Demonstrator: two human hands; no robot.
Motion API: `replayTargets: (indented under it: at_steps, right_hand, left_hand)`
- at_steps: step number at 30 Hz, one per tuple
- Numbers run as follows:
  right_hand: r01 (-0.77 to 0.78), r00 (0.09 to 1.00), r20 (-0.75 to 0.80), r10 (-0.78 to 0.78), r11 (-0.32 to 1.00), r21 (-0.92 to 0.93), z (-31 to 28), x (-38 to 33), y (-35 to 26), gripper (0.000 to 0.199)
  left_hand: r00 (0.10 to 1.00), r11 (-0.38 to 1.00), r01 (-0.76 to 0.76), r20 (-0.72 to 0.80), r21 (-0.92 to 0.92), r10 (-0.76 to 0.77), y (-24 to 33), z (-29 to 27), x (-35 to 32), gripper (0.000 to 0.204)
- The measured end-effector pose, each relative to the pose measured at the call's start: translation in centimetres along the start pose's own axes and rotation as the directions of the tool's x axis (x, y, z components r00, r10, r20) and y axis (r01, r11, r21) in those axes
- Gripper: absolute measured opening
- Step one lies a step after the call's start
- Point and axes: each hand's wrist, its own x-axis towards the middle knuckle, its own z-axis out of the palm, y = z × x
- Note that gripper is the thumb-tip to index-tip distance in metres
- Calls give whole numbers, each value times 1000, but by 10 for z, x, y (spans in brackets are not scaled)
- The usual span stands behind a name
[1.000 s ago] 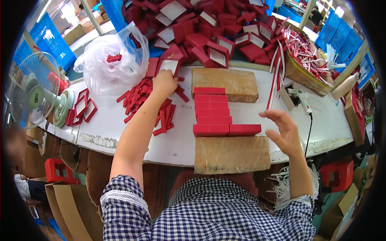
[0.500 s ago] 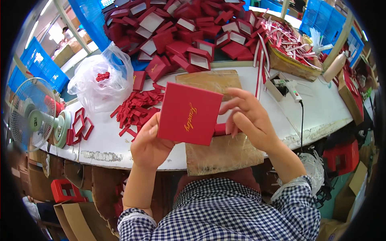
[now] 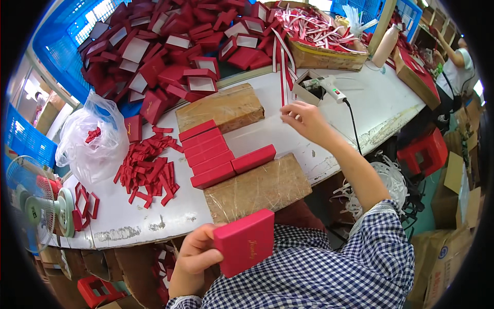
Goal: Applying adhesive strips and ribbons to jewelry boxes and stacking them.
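My left hand (image 3: 198, 255) is closed on one side of a red square jewelry box (image 3: 246, 243) with gold lettering, held low in front of my checked shirt. My right hand (image 3: 306, 122) reaches across the table with bent fingers somewhat apart. Its fingertips are at the lower ends of red and white ribbons (image 3: 282, 72) hanging from a carton; whether they touch is unclear. Between two brown taped blocks, a row of red boxes (image 3: 208, 154) stands on edge, with another red box (image 3: 253, 158) beside it.
Many red boxes (image 3: 170, 72) heap up at the back. A ribbon-filled carton (image 3: 329, 59) and a corded glue gun (image 3: 332, 88) are right of it. Left are a plastic bag (image 3: 92, 139), loose red strips (image 3: 149, 165) and a fan (image 3: 33, 208). Brown blocks (image 3: 257, 188) lie in front.
My left hand has lowered the red box toward my body and tilted it. My right hand has left the box and moved out to the hanging ribbons. The view has turned right.
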Motion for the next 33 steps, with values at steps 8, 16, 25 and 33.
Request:
replayTargets:
  at_steps: [8, 16, 25, 33]
  right_hand:
    - [228, 972, 91, -217, 768, -599, 32, -5, 56, 9]
    - [86, 969, -207, -138, 967, -241, -1, -3, 4, 12]
    - [-264, 917, 381, -119, 535, 803, 20, -36, -166, 3]
    - [106, 950, 139, -280, 705, 701, 58, -56, -185, 15]
  left_hand:
    - [987, 986, 126, -116, 111, -113, 6, 23, 7, 16]
    - [956, 958, -147, -213, 247, 202, 15, 13, -3, 26]
    - [789, 286, -185, -31, 940, 614, 15, 2, 18, 17]
    - [843, 604, -332, -59, 724, 534, 8, -3, 17, 14]
